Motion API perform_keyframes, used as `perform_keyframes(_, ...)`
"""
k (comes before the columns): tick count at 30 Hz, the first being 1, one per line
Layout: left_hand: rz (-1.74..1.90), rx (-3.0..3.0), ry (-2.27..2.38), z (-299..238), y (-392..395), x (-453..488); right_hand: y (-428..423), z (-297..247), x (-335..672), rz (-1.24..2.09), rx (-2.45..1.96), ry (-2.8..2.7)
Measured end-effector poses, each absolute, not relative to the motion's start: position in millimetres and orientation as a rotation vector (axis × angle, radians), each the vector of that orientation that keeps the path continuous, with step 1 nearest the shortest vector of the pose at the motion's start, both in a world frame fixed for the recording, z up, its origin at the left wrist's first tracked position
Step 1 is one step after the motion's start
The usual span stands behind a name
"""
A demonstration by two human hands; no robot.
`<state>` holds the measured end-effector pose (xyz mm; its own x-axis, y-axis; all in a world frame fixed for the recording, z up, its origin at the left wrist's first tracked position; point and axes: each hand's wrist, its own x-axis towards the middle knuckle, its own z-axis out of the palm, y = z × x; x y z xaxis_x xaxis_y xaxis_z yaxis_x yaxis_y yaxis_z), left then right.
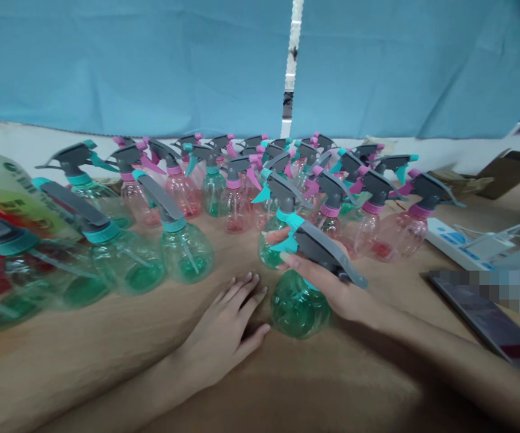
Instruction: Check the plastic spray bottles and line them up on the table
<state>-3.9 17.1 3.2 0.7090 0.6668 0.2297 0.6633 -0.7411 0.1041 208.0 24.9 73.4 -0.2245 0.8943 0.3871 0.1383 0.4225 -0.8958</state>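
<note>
My right hand [332, 279] is wrapped round the neck of a green spray bottle [298, 307] with a grey and teal trigger head. The bottle is tilted a little, and its base is at or just above the wooden table [224, 385]; I cannot tell which. Flat on the table to its left lies my left hand [226, 328], fingers stretched out and holding nothing. Another green spray bottle [186, 255] stands beyond the left hand. Just behind the held bottle is one more green spray bottle [269, 249], partly hidden by my right hand.
Several pink and green spray bottles [235, 207] crowd the back of the table, with more green ones [127, 261] at left. A large labelled bottle [20, 186] stands far left. At right are a white power strip [458, 243], a dark phone-like slab [485, 319] and a cardboard box [508, 174].
</note>
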Motion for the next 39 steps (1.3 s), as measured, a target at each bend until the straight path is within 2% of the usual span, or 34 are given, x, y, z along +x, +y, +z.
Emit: perform_keyframes(39, 0.374, 2.907, 1.122, 4.0, 17.8, -3.1, 25.4, 71.0, 208.4, 1.006, -0.813, -1.616)
